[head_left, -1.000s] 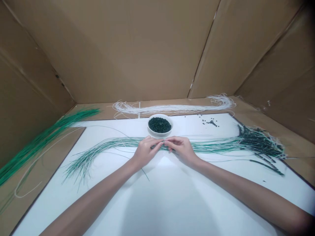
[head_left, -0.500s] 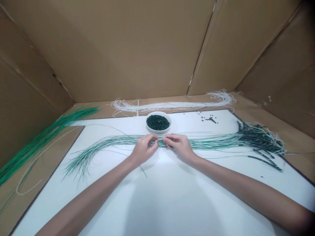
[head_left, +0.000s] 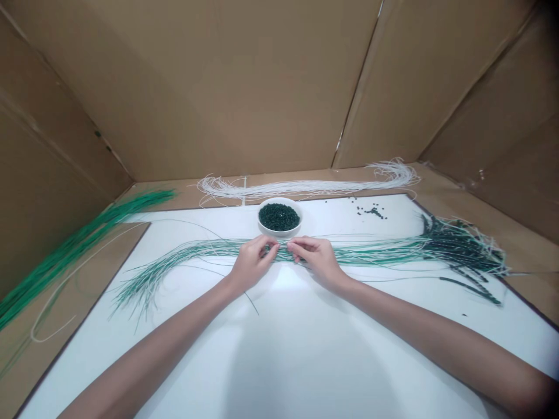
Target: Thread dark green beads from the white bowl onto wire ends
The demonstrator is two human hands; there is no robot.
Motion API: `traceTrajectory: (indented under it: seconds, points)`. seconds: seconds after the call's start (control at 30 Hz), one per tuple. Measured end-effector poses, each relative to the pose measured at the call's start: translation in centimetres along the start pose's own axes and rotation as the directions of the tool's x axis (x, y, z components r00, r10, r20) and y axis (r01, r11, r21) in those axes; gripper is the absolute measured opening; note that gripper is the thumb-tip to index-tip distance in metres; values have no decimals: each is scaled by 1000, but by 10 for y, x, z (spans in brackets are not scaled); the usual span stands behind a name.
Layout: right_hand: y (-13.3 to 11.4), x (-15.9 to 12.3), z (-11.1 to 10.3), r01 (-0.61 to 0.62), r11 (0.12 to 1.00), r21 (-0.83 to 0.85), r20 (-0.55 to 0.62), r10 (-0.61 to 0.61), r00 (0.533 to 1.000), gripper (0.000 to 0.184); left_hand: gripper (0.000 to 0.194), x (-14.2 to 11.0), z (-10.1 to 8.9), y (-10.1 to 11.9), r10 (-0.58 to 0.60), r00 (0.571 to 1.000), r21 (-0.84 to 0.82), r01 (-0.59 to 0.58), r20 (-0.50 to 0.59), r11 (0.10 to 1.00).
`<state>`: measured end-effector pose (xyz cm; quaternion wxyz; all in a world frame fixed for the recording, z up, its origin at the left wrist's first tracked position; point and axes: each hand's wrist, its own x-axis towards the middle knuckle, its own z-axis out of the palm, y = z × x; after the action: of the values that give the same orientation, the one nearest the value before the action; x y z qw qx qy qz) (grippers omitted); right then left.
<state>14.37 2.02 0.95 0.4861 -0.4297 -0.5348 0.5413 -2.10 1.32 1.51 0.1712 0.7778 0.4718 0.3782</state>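
My left hand [head_left: 254, 260] is closed in a pinch at the middle of the table, with what looks like a thin strand at its fingertips. Facing it across a small gap, my right hand [head_left: 318, 260] pinches thumb to forefinger. Whatever is in those right fingertips is too small to make out. Both hands are over a long bundle of green and white strands [head_left: 375, 254] that runs across the table. Dark beads [head_left: 458, 247] are threaded along the bundle's right end. Just beyond my fingers stands a white bowl [head_left: 280, 234] filled with dark green beads [head_left: 279, 216].
White strands [head_left: 305, 187] lie in a bundle along the back. At the left is a thick bundle of bright green strands [head_left: 82, 247]. Loose dark beads [head_left: 373, 212] are scattered at the back right. Cardboard walls [head_left: 244, 87] enclose the white tabletop [head_left: 288, 349].
Both hands have shifted very slightly left, still pinching close together. The bundles and the bowl look otherwise the same.
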Motion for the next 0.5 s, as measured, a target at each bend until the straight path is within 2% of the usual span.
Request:
traceTrajectory:
  seconds: [0.27,0.5]
  points:
    - [1,1,1,-38,999,7,-17,38,999,29,14,0,1,0,9,1000,3,-9,23,1000]
    - [1,0,-1,-29,999,-30,10,29,1000,27,15,0,1,0,30,999,1,-30,41,1000]
